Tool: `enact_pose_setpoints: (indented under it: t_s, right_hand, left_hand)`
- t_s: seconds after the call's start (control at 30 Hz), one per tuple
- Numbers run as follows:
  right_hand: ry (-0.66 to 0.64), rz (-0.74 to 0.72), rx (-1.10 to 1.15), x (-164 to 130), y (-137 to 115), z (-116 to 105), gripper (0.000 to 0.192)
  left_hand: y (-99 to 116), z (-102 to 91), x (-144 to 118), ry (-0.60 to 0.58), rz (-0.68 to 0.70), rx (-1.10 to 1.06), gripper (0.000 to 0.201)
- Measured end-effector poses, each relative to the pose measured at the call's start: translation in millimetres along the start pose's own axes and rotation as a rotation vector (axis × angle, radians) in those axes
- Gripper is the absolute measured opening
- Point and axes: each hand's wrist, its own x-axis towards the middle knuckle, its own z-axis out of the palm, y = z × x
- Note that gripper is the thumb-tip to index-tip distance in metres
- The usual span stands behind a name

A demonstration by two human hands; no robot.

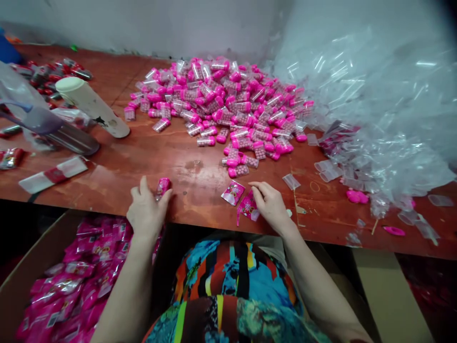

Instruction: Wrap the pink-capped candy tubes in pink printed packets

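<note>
My left hand (145,209) is at the table's front edge with its thumb and fingers apart. Just beyond the thumb lies a small pink-labelled tube (163,186), close to the hand but not gripped. My right hand (270,206) has its fingers pressed together at the edge of a pink printed label (249,207), which rests on the table. Beside it lies another pink printed label (233,192), flat and untouched.
A heap of clear tubes with pink caps and small balls (228,105) covers the back. Clear plastic sleeves (378,162) pile up at right. A white tumbler (93,107) and a purple-lidded bottle (60,131) stand left. Below is a box of pink packets (82,267).
</note>
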Motion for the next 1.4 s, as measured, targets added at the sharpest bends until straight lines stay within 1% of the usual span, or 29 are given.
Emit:
enact_pose_setpoints:
  t_s: [0.03, 0.07, 0.1, 0.13, 0.17, 0.2, 0.27, 0.33, 0.4, 0.47, 0.57, 0.63, 0.7, 0.77, 0.8, 0.9, 0.97, 1.03, 1.07, 1.1, 1.17, 1.23, 1.3, 1.33, 1.4]
  right_hand:
    - [-0.017, -0.029, -0.062, 5, -1, 5, 0.036]
    - [-0.029, -0.043, -0.115, 10, -1, 10, 0.036]
    - [-0.035, -0.043, -0.155, 15, -1, 15, 0.036]
    - [-0.034, -0.035, -0.181, 20, 0, 19, 0.036]
    - [-0.027, -0.025, -0.196, 25, 1, 22, 0.037]
    - [-0.018, -0.020, -0.208, 30, 3, 24, 0.038]
    - [-0.013, -0.026, -0.261, 43, 6, 25, 0.039]
    - [-0.046, -0.053, -0.365, 56, 4, 24, 0.041]
    - [-0.113, -0.086, -0.484, 68, -1, 23, 0.043]
    - [-0.193, -0.112, -0.570, 77, -9, 23, 0.045]
    - [-0.287, -0.121, -0.630, 86, -18, 20, 0.047]
    - [-0.347, -0.092, -0.642, 88, -19, 15, 0.049]
    - [-0.414, -0.030, -0.616, 88, -16, 6, 0.053]
    - [-0.455, 0.031, -0.523, 86, -12, -3, 0.055]
    - [-0.453, 0.050, -0.456, 85, -11, -8, 0.055]
    - [-0.396, 0.109, -0.300, 83, -13, -14, 0.055]
    - [-0.360, 0.169, -0.301, 84, -18, -11, 0.051]
    - [-0.316, 0.201, -0.312, 84, -22, -3, 0.044]
    - [-0.277, 0.204, -0.283, 85, -21, 1, 0.041]
    - [-0.226, 0.206, -0.216, 84, -19, 5, 0.043]
    - [-0.082, 0.254, 0.053, 80, -12, 9, 0.053]
    - [0.023, 0.354, 0.444, 69, -4, 8, 0.056]
    - [0.042, 0.454, 0.803, 53, -3, 6, 0.053]
    - [0.033, 0.489, 0.927, 43, -5, 6, 0.052]
    - [0.040, 0.526, 1.042, 24, -15, 7, 0.054]
  left_hand:
    - [5, 2.8, -4, 0.053, 0.015, 0.121, 0.065]
    - [14, 8.5, -11, 0.058, 0.044, 0.165, 0.060]
    - [24, 16.6, -19, 0.014, 0.110, 0.131, 0.047]
    - [36, 26.9, -29, -0.056, 0.218, 0.045, 0.035]
    - [48, 38.3, -38, -0.151, 0.334, -0.048, 0.028]
    - [61, 50.0, -48, -0.240, 0.426, -0.113, 0.026]
    - [85, 70.3, -62, -0.352, 0.536, -0.126, 0.029]
    - [104, 82.3, -69, -0.423, 0.584, -0.046, 0.032]
    - [118, 85.3, -70, -0.475, 0.596, 0.066, 0.034]
    - [127, 82.7, -67, -0.512, 0.593, 0.168, 0.035]
    - [130, 78.4, -65, -0.531, 0.593, 0.257, 0.036]
    - [128, 79.1, -67, -0.515, 0.602, 0.255, 0.036]
    - [123, 83.0, -68, -0.486, 0.606, 0.220, 0.035]
    - [118, 88.8, -70, -0.455, 0.600, 0.171, 0.034]
    - [115, 92.1, -70, -0.439, 0.596, 0.147, 0.033]
    - [109, 100.2, -69, -0.376, 0.590, 0.072, 0.029]
    - [105, 102.3, -68, -0.318, 0.597, 0.022, 0.028]
    - [103, 100.3, -67, -0.263, 0.596, -0.006, 0.029]
    - [102, 97.8, -66, -0.243, 0.585, -0.014, 0.030]
    - [102, 94.4, -65, -0.226, 0.566, -0.027, 0.029]
    - [103, 86.7, -65, -0.216, 0.514, -0.124, 0.028]
    - [106, 80.3, -66, -0.239, 0.455, -0.340, 0.026]
    - [112, 77.6, -70, -0.262, 0.409, -0.561, 0.025]
    - [115, 77.8, -73, -0.266, 0.399, -0.627, 0.026]
    - [123, 79.9, -80, -0.265, 0.411, -0.642, 0.026]
